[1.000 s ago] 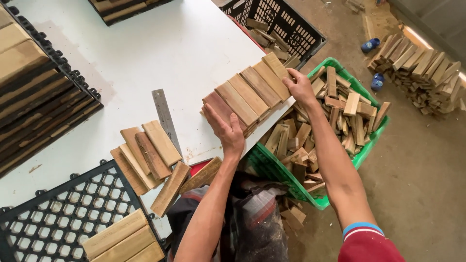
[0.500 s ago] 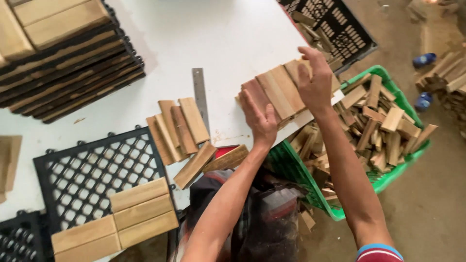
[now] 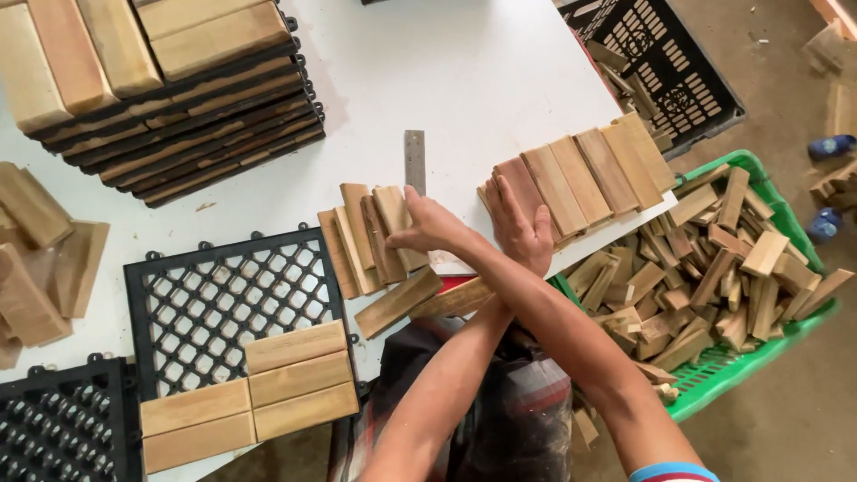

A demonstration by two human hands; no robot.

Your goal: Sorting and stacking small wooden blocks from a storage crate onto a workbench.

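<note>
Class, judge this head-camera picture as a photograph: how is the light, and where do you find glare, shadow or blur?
Head view: soft, even daylight; the white table is bright, nearly washed out; faint shadows under the crossed arms, right hand and left hand; wooden slats sharp; edges bend slightly, as with a wide lens.

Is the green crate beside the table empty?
No, the green crate is filled with many loose wooden blocks piled in disorder.

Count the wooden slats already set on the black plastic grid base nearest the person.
5 light wooden slats on the black plastic grid base: three stacked at its lower right, two at its lower left. None looks hidden.
</note>
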